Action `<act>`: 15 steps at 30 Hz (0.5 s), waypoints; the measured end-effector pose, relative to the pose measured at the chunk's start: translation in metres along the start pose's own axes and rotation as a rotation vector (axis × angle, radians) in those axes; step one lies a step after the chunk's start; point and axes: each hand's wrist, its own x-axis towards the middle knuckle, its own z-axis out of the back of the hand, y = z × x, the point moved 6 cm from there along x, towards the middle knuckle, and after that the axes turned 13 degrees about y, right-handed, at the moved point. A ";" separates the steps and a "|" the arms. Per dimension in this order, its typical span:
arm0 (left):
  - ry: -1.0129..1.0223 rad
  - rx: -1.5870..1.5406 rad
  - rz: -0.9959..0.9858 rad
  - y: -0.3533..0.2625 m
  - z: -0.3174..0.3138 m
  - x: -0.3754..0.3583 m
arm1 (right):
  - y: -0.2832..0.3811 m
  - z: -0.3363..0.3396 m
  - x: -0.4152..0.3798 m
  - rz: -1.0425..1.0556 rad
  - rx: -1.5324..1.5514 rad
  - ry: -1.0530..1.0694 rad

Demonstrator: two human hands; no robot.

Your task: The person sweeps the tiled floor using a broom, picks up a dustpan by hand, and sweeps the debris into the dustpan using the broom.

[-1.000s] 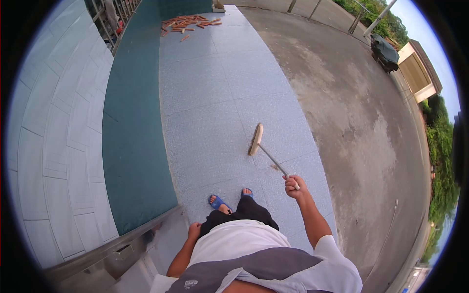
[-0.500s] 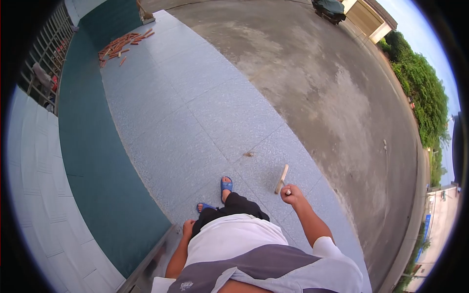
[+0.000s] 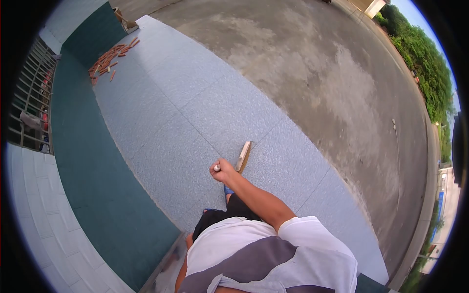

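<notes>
My right hand (image 3: 222,169) is closed around the pale handle of a broom, whose butt end points up at me. Just beyond the hand, the broom's long head (image 3: 244,155) rests on the speckled floor, a whitish strip with brown bristles along one side. Most of the handle is hidden behind my fist and forearm. My left hand (image 3: 189,240) hangs low beside my black shorts, largely covered by my body, so its fingers do not show clearly. One blue slipper (image 3: 228,190) is visible under my right forearm.
Reddish-brown sticks (image 3: 110,59) lie in a loose pile at the far left. Near them, a container with a handle (image 3: 128,22) stands by the wall corner. A dark green wall base (image 3: 93,171) borders the left; concrete ground (image 3: 332,93) lies along the right edge.
My right hand has swung left across my body, carrying the broom with it. The small brown debris seen on the floor is no longer visible. My view has shifted slightly.
</notes>
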 end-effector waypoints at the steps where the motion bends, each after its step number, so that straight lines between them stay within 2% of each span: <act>1: -0.007 -0.005 -0.002 0.001 0.000 0.003 | 0.001 -0.010 0.002 -0.001 0.005 -0.003; 4: -0.031 -0.019 -0.023 0.001 0.003 0.011 | 0.017 -0.036 0.009 -0.010 0.039 0.099; 6: -0.051 -0.025 -0.043 -0.002 0.008 0.016 | 0.040 -0.043 0.014 -0.068 0.150 0.328; 7: -0.052 -0.019 -0.047 -0.010 0.013 0.018 | 0.051 -0.042 0.010 -0.066 0.154 0.334; 9: -0.009 -0.021 0.102 -0.022 0.022 0.025 | 0.068 -0.036 -0.001 -0.152 0.255 0.326; 13: -0.036 -0.060 0.085 -0.035 0.039 0.046 | 0.082 -0.019 -0.051 -0.184 0.197 0.351; 15: -0.078 0.039 0.059 -0.054 0.052 0.052 | 0.083 -0.001 -0.077 -0.171 0.148 0.356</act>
